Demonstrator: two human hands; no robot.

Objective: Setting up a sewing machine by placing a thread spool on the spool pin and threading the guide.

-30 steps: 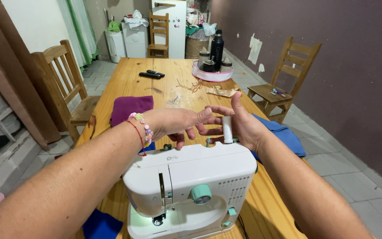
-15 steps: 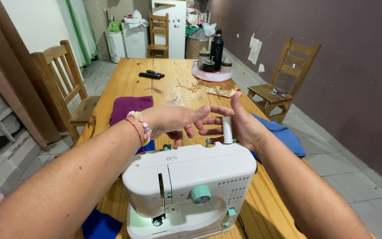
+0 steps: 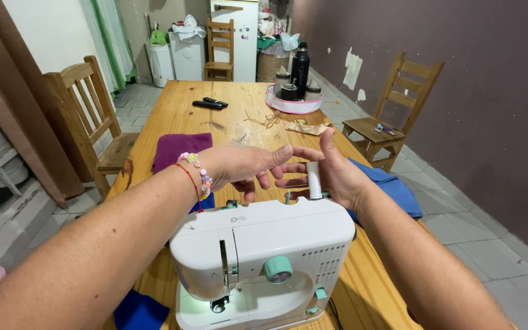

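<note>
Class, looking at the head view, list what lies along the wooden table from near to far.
White sewing machine → white thread spool between the two hands → purple cloth → black remote controls → pink tray → black flask.

Purple cloth (image 3: 175,150), two black remotes (image 3: 209,103), a black flask (image 3: 300,69) and wooden chairs (image 3: 398,104) surround the table (image 3: 178,113).

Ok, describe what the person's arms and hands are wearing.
Both forearms are bare, with no sleeves in view. The left hand has at its wrist a thin red string bracelet and a pastel beaded bracelet. The right hand shows no jewellery or glove.
</note>
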